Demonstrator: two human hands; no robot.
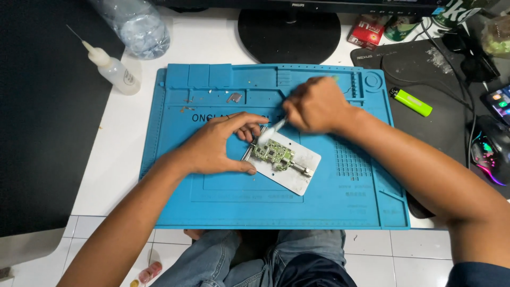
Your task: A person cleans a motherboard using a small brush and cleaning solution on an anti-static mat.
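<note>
White desk, blue mat (pixel 329 202) across its middle, seen from above my lap. On the mat lies a white plate (pixel 297 170) whose sprung clamp holds a small green board (pixel 273 154), just left of centre.

My left hand (pixel 218 146) rests on the mat at the plate's left end, thumb and fingers spread apart around the clamp's end, bracing it without closing on anything. My right hand (pixel 316 103) is curled shut on a white brush (pixel 270 133), its tip touching the board's upper left edge; the hand is blurred.

Risks, as I judge them: a hard stroke could push the board out of the clamp, since only its two ends are gripped. The bristles could snag small parts on the board. If my left hand eases off, the plate could slide on the mat.

Surroundings: small metal bits (pixel 234 97) lie loose in the mat's upper trays, near my right hand's path. A needle-tip bottle (pixel 114 69) stands off the mat's upper left corner, a crumpled water bottle (pixel 139 26) behind it. A monitor foot (pixel 289 34) sits beyond the mat. To the right lie a green lighter (pixel 410 102) on a dark pad (pixel 425 69), and a lit mouse (pixel 489 151). Nothing blocks the board itself.
</note>
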